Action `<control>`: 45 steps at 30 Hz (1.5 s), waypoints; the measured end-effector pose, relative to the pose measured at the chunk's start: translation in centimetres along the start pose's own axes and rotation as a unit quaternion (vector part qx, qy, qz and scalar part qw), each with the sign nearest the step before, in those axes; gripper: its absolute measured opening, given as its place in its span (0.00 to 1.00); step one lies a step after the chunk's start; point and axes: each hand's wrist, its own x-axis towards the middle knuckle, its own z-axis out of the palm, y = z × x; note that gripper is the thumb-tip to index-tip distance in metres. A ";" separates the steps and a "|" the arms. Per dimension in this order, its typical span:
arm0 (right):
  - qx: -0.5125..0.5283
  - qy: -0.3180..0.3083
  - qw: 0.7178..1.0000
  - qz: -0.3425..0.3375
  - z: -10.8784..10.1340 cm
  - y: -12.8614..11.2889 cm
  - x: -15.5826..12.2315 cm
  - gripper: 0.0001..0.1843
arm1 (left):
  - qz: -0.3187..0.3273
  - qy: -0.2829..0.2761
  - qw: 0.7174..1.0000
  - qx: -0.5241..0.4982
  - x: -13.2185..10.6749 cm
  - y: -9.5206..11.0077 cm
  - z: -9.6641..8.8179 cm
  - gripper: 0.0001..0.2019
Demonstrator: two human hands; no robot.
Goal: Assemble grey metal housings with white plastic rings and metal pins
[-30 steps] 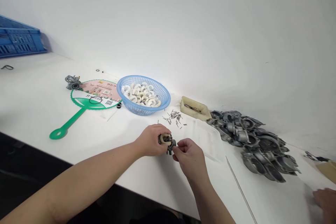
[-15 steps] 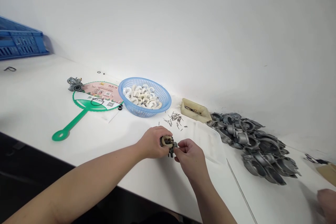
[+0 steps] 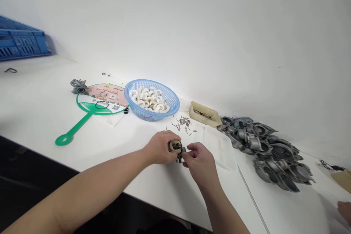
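Observation:
My left hand [image 3: 159, 148] is closed round a small grey metal carburetor part [image 3: 177, 148] with a cream plastic float on it, held just above the white table [image 3: 41, 109]. My right hand [image 3: 199, 161] is pinched against the right side of the same part, fingertips touching it. Whether a pin sits between those fingertips is too small to tell. A scatter of several small metal pins [image 3: 183, 123] lies just beyond the hands.
A blue basket [image 3: 151, 99] of white floats stands behind the hands. A green hand fan [image 3: 94, 106] and a lone metal part [image 3: 77, 86] lie left. A cream tray [image 3: 204, 114] and a pile of grey castings [image 3: 267, 151] lie right. Another person's hand [image 3: 345, 212] shows at the lower right edge. A blue crate [image 3: 19, 42] is far left.
My hands have stayed together on the part, with the right fingertips closing in on it. The other person's hand at the lower right has slid further out of view.

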 end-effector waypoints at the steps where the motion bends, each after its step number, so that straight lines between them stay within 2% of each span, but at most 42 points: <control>1: 0.001 -0.001 1.000 -0.001 0.0 0.0 0.0 0.08 | -0.001 -0.001 1.000 0.002 0.0 0.0 0.0 0.19; 13: 0.020 0.027 0.999 0.007 0.5 0.0 -0.2 0.12 | 0.009 -0.004 1.000 0.028 -0.2 -0.1 0.1 0.20; 25: -0.036 0.132 0.990 -0.029 2.0 0.7 -1.9 0.13 | -0.003 -0.007 0.999 0.043 -0.1 -0.1 -0.2 0.21; 32: -0.057 0.138 0.979 -0.138 2.0 2.1 -1.5 0.11 | 0.001 -0.016 0.999 0.050 0.1 -0.3 -0.3 0.22; 37: -0.053 0.109 0.972 -0.199 1.6 2.6 -0.6 0.11 | 0.005 -0.024 0.998 0.056 0.2 -0.4 -0.4 0.20; 40: -0.080 0.092 0.953 -0.278 1.0 3.0 0.3 0.11 | 0.004 -0.025 0.998 0.050 0.2 -0.3 -0.5 0.19; 45: -0.144 0.024 0.897 -0.417 0.0 3.2 2.1 0.09 | 0.004 -0.041 0.998 0.052 0.3 0.2 -0.9 0.17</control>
